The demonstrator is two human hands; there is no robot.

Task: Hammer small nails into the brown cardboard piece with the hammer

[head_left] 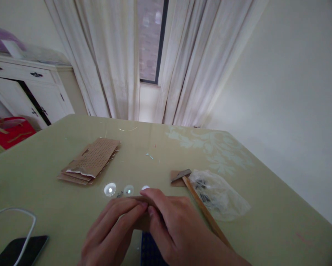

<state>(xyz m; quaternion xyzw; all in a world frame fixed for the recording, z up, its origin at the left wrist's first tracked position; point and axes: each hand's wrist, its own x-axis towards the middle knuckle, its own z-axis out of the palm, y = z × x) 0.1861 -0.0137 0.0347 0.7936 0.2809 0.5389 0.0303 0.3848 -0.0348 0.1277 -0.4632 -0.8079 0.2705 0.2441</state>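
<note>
Close to the table's near edge, my left hand point(113, 229) and my right hand point(177, 225) meet with bent fingers around a small brown piece of cardboard point(142, 222). Both thumbs press close together at its middle, and my fingers cover most of it. Below it, a dark blue patterned object point(151, 249) shows in part. Just beyond my hands lie small round clear-and-white discs point(110, 189) and tiny dark bits point(120, 194). A hammer point(200, 201) with a wooden handle lies right of my right hand, its head on a small brown square point(177, 180).
A clear plastic bag point(218, 195) with dark small parts lies beside the hammer. Brown cardboard sheets with rows of holes point(92, 159) are stacked at the left. A phone point(24, 251) with a white cable point(33, 221) is at the near left. Small scraps point(149, 156) dot the table.
</note>
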